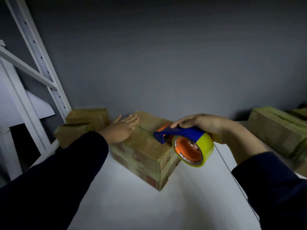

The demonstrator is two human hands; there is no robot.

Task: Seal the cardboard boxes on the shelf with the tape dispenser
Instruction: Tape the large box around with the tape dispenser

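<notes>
Your right hand (201, 126) grips dispenser (186, 143) — blade at box (146, 146) top, seam running away; left hand (123, 128) flat, fingers spread, nearer far end.

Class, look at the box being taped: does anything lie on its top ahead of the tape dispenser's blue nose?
Yes. The left hand lies flat on the top of the box, just beyond the nose of the tape dispenser, which the right hand holds. Nothing else lies there.

Storeroom; white metal shelving (41, 63); taped cardboard boxes (86, 117)
</notes>
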